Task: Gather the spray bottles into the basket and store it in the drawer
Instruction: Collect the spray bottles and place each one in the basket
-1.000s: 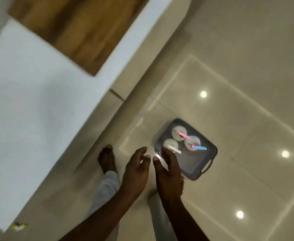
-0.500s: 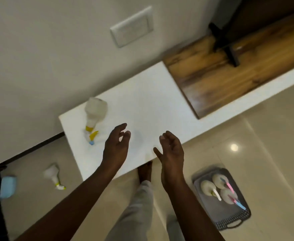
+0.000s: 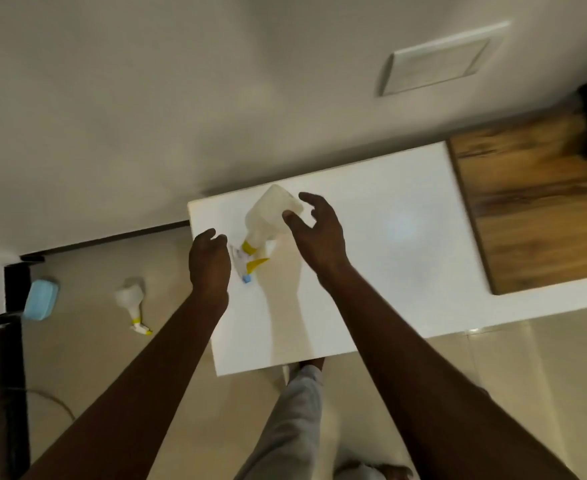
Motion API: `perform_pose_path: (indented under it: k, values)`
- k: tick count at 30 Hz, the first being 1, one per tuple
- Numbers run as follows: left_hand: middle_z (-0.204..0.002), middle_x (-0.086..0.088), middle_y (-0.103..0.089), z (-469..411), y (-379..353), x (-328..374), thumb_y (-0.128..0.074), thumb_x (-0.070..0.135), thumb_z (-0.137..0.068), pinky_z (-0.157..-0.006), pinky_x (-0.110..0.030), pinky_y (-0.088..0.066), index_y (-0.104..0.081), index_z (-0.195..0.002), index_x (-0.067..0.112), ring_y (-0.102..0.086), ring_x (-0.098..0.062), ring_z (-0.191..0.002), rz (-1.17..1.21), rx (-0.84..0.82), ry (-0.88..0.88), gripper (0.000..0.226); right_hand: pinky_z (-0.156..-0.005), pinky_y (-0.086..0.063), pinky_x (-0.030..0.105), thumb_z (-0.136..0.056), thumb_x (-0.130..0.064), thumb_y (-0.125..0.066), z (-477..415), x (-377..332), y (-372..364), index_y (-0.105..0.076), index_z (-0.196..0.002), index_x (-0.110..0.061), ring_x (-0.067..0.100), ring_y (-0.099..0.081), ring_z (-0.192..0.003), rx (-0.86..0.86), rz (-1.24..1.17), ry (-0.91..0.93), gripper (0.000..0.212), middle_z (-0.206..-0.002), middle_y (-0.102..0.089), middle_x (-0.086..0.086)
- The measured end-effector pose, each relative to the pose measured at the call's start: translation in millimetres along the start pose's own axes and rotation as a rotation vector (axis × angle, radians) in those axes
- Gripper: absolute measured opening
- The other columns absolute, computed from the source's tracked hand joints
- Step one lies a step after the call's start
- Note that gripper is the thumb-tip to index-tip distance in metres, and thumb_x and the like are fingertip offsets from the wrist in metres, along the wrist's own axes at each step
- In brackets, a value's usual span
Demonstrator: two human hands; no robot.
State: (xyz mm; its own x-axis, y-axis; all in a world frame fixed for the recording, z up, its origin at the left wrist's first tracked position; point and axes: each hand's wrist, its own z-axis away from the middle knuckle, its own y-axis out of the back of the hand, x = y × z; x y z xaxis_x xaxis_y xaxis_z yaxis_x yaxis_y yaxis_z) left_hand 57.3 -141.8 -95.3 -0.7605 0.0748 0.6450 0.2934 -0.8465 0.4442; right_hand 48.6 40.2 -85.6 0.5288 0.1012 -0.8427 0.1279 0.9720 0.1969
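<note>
A translucent spray bottle (image 3: 266, 216) lies on its side on the white counter top (image 3: 389, 258), near the top's left end and close to the wall (image 3: 181, 98). Its base points toward the wall, and its yellow collar (image 3: 248, 247) and trigger head (image 3: 252, 264) point back toward the person. Both hands are at the bottle and neither has it. The right hand (image 3: 320, 237) hovers over the body with fingers spread and curved and the thumb lying across the bottle's flank; the blur hides whether it touches the plastic. The left hand (image 3: 209, 261) is just beside the trigger head, fingers loosely curled, gripping nothing. The step in hand looks like the pickup of this bottle, and one hand should be enough. The right could close round the middle of the body or, better, round the neck just behind the collar, where the grip is narrow and the smooth, rounded plastic is less likely to roll or slip out. Fingers are best kept off the trigger so nothing sprays on the lift. That would leave the left hand free for the second spray bottle (image 3: 131, 301), which lies on the floor (image 3: 87, 358) to the left of the counter, near a pale blue object (image 3: 41, 299). The basket is out of view, so the carry will probably call for a turn away from the counter — a firm hold first, then the turn.
</note>
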Motion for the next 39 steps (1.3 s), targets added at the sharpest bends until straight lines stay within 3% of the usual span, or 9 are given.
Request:
perform_pose_path:
  k: [2, 4, 8, 11, 16, 23, 29, 33, 39]
  values:
    - [-0.123, -0.017, -0.067, -9, -2, -3, -0.057, 0.019, -0.103, -0.083, -0.037, -0.058, -0.066, -0.114, 0.011, -0.067, -0.025, -0.094, 0.184, -0.011, 0.175, 0.017, -0.108, -0.038, 0.023, -0.096, -0.031, -0.072, -27, -4, -15, -0.056, -0.148, -0.022, 0.017, -0.051, -0.141, -0.041, 0.178, 0.097, 0.055, -0.153, -0.055, -0.002]
    - [-0.108, -0.016, -0.064, -6, -8, -12, -0.056, 0.019, -0.102, -0.079, -0.037, -0.057, -0.065, -0.108, 0.008, -0.065, -0.025, -0.083, 0.295, -0.081, 0.304, 0.016, -0.115, -0.039, 0.031, -0.095, -0.031, -0.073, -50, -8, -30, -0.054, -0.150, -0.022, 0.021, -0.045, -0.148, -0.125, 0.345, 0.203, 0.059, -0.160, -0.047, 0.001]
    - [-0.105, -0.015, -0.060, 9, -36, -29, -0.054, 0.025, -0.105, -0.089, -0.042, -0.054, -0.059, -0.110, 0.005, -0.060, -0.031, -0.090, 0.469, -0.232, 0.484, 0.022, -0.121, -0.036, 0.056, -0.096, -0.037, -0.068, -82, -12, -49, -0.050, -0.153, -0.030, 0.029, -0.024, -0.160, -0.302, 0.805, 0.337, 0.061, -0.171, -0.032, 0.000]
    - [-0.123, -0.020, -0.059, 14, -56, -29, -0.052, 0.032, -0.107, -0.107, -0.048, -0.052, -0.056, -0.131, 0.002, -0.061, -0.037, -0.109, 0.575, -0.269, 0.552, 0.038, -0.122, -0.035, 0.053, -0.098, -0.041, -0.066, -96, -10, -55, -0.054, -0.151, -0.029, 0.029, -0.025, -0.160, -0.408, 0.911, 0.342, 0.056, -0.170, -0.035, 0.000]
    - [-0.139, -0.023, -0.056, 12, -76, -18, -0.051, 0.037, -0.107, -0.112, -0.056, -0.049, -0.049, -0.143, 0.007, -0.061, -0.043, -0.120, 0.677, -0.292, 0.590, 0.047, -0.106, -0.047, 0.034, -0.095, -0.048, -0.071, -105, -7, -50, -0.068, -0.134, -0.021, 0.022, -0.057, -0.134, -0.415, 0.859, 0.338, 0.048, -0.145, -0.057, 0.003]
    - [-0.139, -0.023, -0.062, 25, -93, -7, -0.052, 0.033, -0.107, -0.112, -0.053, -0.050, -0.058, -0.135, 0.009, -0.068, -0.033, -0.101, 0.756, -0.320, 0.439, 0.037, -0.094, -0.044, 0.028, -0.094, -0.047, -0.072, -78, -3, -11, -0.067, -0.137, -0.019, 0.023, -0.060, -0.127, -0.349, 0.703, 0.218, 0.051, -0.138, -0.063, 0.007]
    - [-0.142, -0.021, -0.063, 72, -104, -18, -0.058, 0.025, -0.105, -0.111, -0.055, -0.051, -0.061, -0.141, 0.013, -0.064, -0.041, -0.128, 0.690, -0.366, 0.270, 0.038, -0.088, -0.041, 0.020, -0.093, -0.040, -0.075, -21, 12, 58, -0.064, -0.140, -0.021, 0.019, -0.061, -0.121, -0.163, 0.443, 0.214, 0.051, -0.136, -0.065, 0.003]
    - [-0.139, -0.016, -0.068, 125, -120, -27, -0.059, 0.021, -0.103, -0.110, -0.052, -0.053, -0.061, -0.142, 0.015, -0.066, -0.037, -0.128, 0.580, -0.456, 0.134, 0.040, -0.088, -0.040, 0.007, -0.093, -0.042, -0.076, 30, 38, 119, -0.062, -0.139, -0.026, 0.004, -0.056, -0.116, 0.005, 0.290, 0.222, 0.051, -0.138, -0.062, -0.007]
    - [-0.134, -0.008, -0.071, 203, -156, -47, -0.060, 0.015, -0.102, -0.101, -0.041, -0.058, -0.061, -0.139, 0.021, -0.068, -0.028, -0.127, 0.340, -0.626, -0.084, 0.038, -0.104, -0.058, 0.039, -0.093, -0.038, -0.079, 103, 89, 198, -0.058, -0.148, -0.030, 0.004, -0.056, -0.128, 0.230, 0.033, 0.183, 0.060, -0.140, -0.054, -0.009]
